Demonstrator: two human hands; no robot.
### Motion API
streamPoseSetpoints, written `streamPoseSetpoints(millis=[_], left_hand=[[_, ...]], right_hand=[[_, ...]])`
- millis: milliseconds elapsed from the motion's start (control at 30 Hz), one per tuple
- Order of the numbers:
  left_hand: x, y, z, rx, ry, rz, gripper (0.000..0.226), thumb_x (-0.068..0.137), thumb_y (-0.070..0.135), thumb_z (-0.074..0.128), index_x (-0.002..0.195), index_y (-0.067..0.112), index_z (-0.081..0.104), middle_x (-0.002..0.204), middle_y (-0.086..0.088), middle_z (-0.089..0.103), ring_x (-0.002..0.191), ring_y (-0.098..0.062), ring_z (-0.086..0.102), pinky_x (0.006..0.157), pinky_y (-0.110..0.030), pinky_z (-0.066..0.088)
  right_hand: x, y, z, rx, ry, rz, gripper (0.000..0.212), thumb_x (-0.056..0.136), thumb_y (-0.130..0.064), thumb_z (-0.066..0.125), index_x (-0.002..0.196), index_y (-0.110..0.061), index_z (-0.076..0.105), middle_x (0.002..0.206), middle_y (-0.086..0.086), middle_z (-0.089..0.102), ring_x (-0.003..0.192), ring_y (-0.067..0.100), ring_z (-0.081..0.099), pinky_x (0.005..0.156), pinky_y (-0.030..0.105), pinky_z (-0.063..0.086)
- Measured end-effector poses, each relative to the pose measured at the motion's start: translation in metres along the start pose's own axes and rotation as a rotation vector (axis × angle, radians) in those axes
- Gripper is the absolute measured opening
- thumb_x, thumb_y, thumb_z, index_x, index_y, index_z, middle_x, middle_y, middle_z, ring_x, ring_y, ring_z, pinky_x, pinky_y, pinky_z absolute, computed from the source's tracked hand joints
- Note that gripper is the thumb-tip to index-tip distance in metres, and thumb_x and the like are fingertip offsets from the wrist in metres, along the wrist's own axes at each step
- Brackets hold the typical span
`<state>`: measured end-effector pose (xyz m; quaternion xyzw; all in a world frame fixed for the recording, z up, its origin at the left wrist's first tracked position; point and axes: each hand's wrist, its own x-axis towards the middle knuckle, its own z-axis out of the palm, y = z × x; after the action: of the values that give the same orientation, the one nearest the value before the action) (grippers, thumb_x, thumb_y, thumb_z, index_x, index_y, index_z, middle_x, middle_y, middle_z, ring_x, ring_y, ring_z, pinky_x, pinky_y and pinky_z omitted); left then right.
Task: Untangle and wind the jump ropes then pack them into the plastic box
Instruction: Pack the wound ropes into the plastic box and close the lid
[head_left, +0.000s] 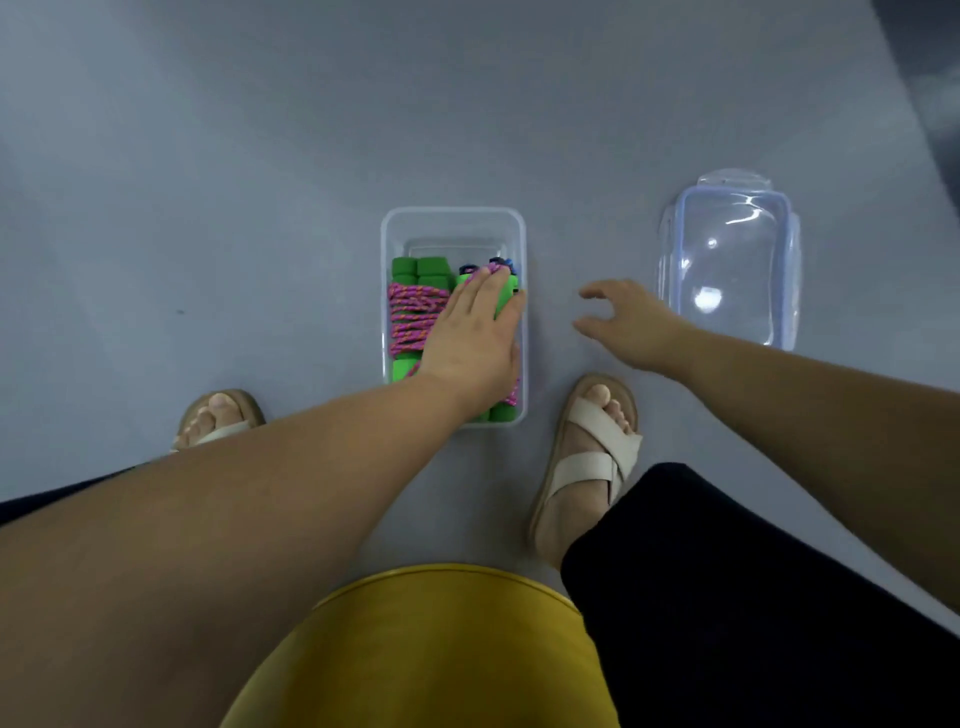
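No readable text, label, brand, number or sign anywhere, neither on the plastic box (453, 213) nor on the clear lid (730, 260) lying to its right.

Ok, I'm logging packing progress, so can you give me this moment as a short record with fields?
box: on the floor, lid off, holds wound ropes
ropes: pink cord, green handles, inside the box
left hand: fingers straight, pressing on the right-side bundle in the box
right hand: fingers relaxed, holds nothing, between box and lid
lid: on the floor, right of the box
left to do: lid not yet on
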<state>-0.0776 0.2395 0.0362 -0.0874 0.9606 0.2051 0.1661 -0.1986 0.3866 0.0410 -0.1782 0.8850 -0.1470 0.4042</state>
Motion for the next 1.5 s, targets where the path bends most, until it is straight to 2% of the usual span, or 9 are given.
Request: streamPoseSetpoints(millis=[233, 500, 600, 667, 767, 967, 1100, 1267, 1500], left_hand=[[0.061, 0.084, 0.027, -0.172, -0.172, 0.065, 0.052, 0.093, 0.022, 0.045, 0.143, 0.014, 0.035, 0.15, -0.01, 0.027, 0.138, -0.026, 0.026, 0.111, -0.031, 0.021], [0.128, 0.149, 0.087, -0.591, -0.397, -0.415, 0.047, 0.091, 0.025, 0.052, 0.133, 0.007, 0.04, 0.136, -0.016, 0.043, 0.118, -0.031, 0.05, 0.086, -0.027, 0.039], [0.147, 0.151, 0.098, -0.79, -0.381, -0.536, 0.041, 0.09, 0.018, 0.049, 0.129, 0.006, 0.045, 0.127, -0.017, 0.052, 0.112, -0.034, 0.055, 0.091, -0.036, 0.048], [0.152, 0.152, 0.099, -0.953, -0.387, -0.606, 0.027, 0.09, 0.018, 0.052, 0.116, 0.008, 0.053, 0.108, -0.012, 0.056, 0.092, -0.029, 0.057, 0.075, -0.035, 0.053], [0.151, 0.149, 0.093, -1.079, -0.374, -0.71, 0.022, 0.092, 0.025, 0.054, 0.111, 0.013, 0.055, 0.091, -0.003, 0.051, 0.078, -0.02, 0.049, 0.064, -0.029, 0.046], [0.14, 0.119, 0.058, -1.23, -0.272, -0.673, 0.018, 0.094, 0.008, 0.053, 0.079, 0.011, 0.043, 0.074, -0.006, 0.054, 0.05, -0.016, 0.059, 0.049, -0.024, 0.053], [0.112, 0.095, 0.007, -1.374, -0.261, -0.597, 0.013, 0.094, 0.003, 0.05, 0.102, 0.012, 0.046, 0.08, -0.008, 0.064, 0.052, -0.015, 0.066, 0.052, -0.026, 0.057], [0.044, 0.032, -0.056, -1.421, -0.306, -0.514, 0.018, 0.093, 0.002, 0.05, 0.092, 0.02, 0.052, 0.069, -0.003, 0.071, 0.056, -0.015, 0.068, 0.054, -0.026, 0.057], [-0.022, -0.061, -0.079, -1.435, -0.013, -0.771, 0.004, 0.092, 0.015, 0.057, 0.09, 0.012, 0.06, 0.074, -0.002, 0.066, 0.054, -0.014, 0.063, 0.049, -0.024, 0.055]], right_hand=[[-0.015, 0.138, 0.014, 0.585, 0.515, 0.75, 0.056, 0.086, -0.02, 0.058, 0.138, -0.011, 0.039, 0.14, 0.016, 0.036, 0.12, 0.032, 0.047, 0.101, 0.037, 0.041], [0.01, 0.203, 0.029, 0.909, 0.717, 0.96, 0.081, 0.082, -0.033, 0.066, 0.147, -0.016, 0.02, 0.151, 0.006, 0.018, 0.128, 0.026, 0.04, 0.105, 0.036, 0.035], [0.019, 0.207, 0.029, 0.876, 0.73, 0.901, 0.073, 0.079, -0.032, 0.068, 0.14, -0.012, 0.035, 0.141, 0.005, 0.029, 0.112, 0.023, 0.047, 0.103, 0.037, 0.04], [0.021, 0.208, 0.029, 0.917, 0.726, 0.86, 0.064, 0.078, -0.024, 0.071, 0.133, -0.011, 0.042, 0.127, 0.006, 0.042, 0.097, 0.019, 0.05, 0.096, 0.031, 0.045], [0.016, 0.205, 0.031, 1.059, 0.711, 0.813, 0.053, 0.075, -0.018, 0.074, 0.12, -0.011, 0.046, 0.096, 0.002, 0.054, 0.075, 0.014, 0.054, 0.068, 0.024, 0.049], [-0.012, 0.176, 0.027, 1.452, 0.398, 0.627, 0.006, 0.088, -0.005, 0.06, 0.088, -0.007, 0.055, 0.085, 0.009, 0.058, 0.058, 0.008, 0.063, 0.06, 0.017, 0.055], [-0.025, 0.136, 0.018, 1.471, 0.265, 0.614, 0.029, 0.093, -0.023, 0.056, 0.116, -0.006, 0.05, 0.098, 0.01, 0.059, 0.078, 0.02, 0.063, 0.073, 0.033, 0.057], [-0.024, 0.063, -0.03, 1.358, 0.256, 0.491, 0.011, 0.094, -0.023, 0.054, 0.091, -0.012, 0.052, 0.082, 0.004, 0.058, 0.057, 0.014, 0.059, 0.047, 0.023, 0.052], [-0.022, -0.061, -0.042, 0.964, -0.072, 0.207, 0.017, 0.092, -0.011, 0.055, 0.078, -0.016, 0.048, 0.078, 0.003, 0.059, 0.068, 0.015, 0.058, 0.063, 0.028, 0.051]])
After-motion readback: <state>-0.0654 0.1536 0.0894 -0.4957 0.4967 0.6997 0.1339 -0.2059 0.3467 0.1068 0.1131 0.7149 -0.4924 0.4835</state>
